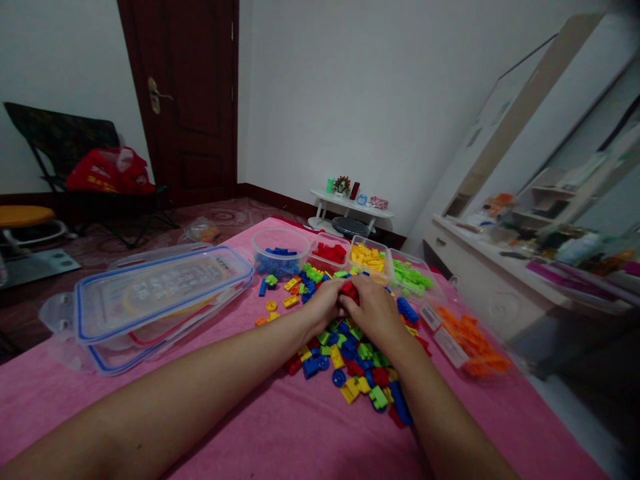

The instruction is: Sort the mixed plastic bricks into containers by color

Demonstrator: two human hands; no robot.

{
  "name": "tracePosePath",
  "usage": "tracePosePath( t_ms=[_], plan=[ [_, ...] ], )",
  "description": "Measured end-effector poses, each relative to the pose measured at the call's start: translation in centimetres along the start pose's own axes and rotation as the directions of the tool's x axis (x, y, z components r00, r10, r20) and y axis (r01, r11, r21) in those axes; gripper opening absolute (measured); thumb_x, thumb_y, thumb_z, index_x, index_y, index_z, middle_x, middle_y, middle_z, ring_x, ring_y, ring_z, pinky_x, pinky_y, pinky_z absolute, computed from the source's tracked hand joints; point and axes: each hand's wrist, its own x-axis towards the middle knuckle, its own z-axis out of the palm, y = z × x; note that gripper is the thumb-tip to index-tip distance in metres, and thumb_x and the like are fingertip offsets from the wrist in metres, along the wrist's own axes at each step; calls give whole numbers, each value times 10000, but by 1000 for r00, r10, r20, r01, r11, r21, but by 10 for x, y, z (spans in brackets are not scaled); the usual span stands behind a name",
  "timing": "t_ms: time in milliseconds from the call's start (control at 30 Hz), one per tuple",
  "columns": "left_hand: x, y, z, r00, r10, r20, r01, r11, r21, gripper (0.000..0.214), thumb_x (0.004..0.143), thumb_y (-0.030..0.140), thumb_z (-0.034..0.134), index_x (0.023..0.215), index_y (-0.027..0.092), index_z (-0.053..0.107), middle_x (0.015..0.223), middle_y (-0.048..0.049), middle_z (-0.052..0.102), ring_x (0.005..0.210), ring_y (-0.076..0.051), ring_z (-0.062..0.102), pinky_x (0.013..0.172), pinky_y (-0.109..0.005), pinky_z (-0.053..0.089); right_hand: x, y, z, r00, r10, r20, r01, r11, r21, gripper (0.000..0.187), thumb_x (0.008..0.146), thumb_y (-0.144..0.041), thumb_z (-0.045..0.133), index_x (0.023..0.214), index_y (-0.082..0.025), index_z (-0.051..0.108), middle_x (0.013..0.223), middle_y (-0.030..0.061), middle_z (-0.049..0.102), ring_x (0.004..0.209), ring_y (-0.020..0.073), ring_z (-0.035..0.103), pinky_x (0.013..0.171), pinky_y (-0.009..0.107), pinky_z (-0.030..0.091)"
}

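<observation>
Above a loose pile of mixed toy building bricks (350, 347), my two hands meet over the pink cloth. Closed fingers of my left hand (326, 305) touch a red toy brick (349, 291). My right hand (374, 308) is closed on the same red piece from the other side. Most of the brick is hidden by fingers, so its full shape does not show. Blue, green, yellow and red pieces lie below and around both hands.
Beyond the pile stand clear tubs of blue bricks (278, 260), red bricks (330, 253), yellow bricks (368, 257) and green bricks (411, 276). An orange-brick tub (473, 343) sits at the right. Stacked clear lids (165, 293) lie on the pink cloth (225, 427) at left.
</observation>
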Motion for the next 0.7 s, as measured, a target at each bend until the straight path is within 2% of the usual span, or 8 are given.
tracePosePath(
  t_ms=[700],
  plan=[
    [6, -5, -5, 1000, 6, 17, -7, 999, 33, 132, 702, 222, 486, 752, 146, 581, 662, -13, 560, 492, -83, 464, 453, -192, 405, -1, -1, 0, 1000, -4, -1, 4, 1000, 2, 159, 817, -289, 520, 942, -199, 561, 975, 59, 615, 918, 199, 561, 746, 276, 347]
  ],
)
